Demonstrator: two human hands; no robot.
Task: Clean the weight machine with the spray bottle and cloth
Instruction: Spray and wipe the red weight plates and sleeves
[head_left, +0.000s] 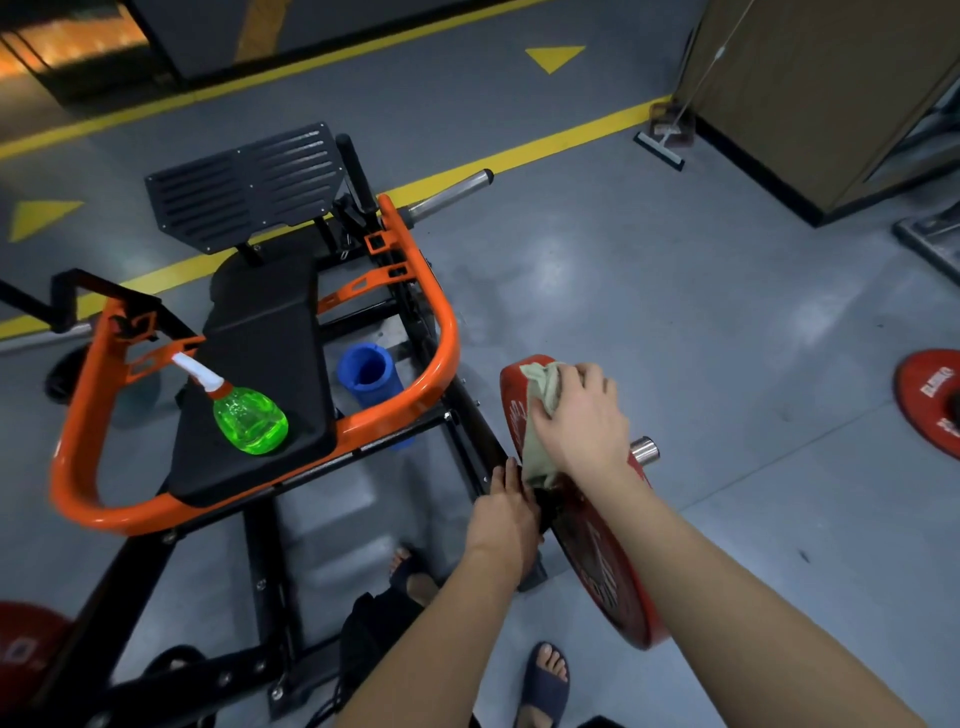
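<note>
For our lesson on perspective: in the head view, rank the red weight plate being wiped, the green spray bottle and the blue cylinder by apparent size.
1. red weight plate, though nearest the camera
2-3. green spray bottle and blue cylinder: too alike to rank

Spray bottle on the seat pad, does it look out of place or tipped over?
The green spray bottle stands on the black seat pad, near its front end, with nothing spilled around it that I can see. It is simply parked while the right hand wipes the red plate with the cloth.

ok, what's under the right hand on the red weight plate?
A pale green cloth, pressed against the red weight plate by the right hand. The plate's surface beneath the cloth is hidden.
</note>
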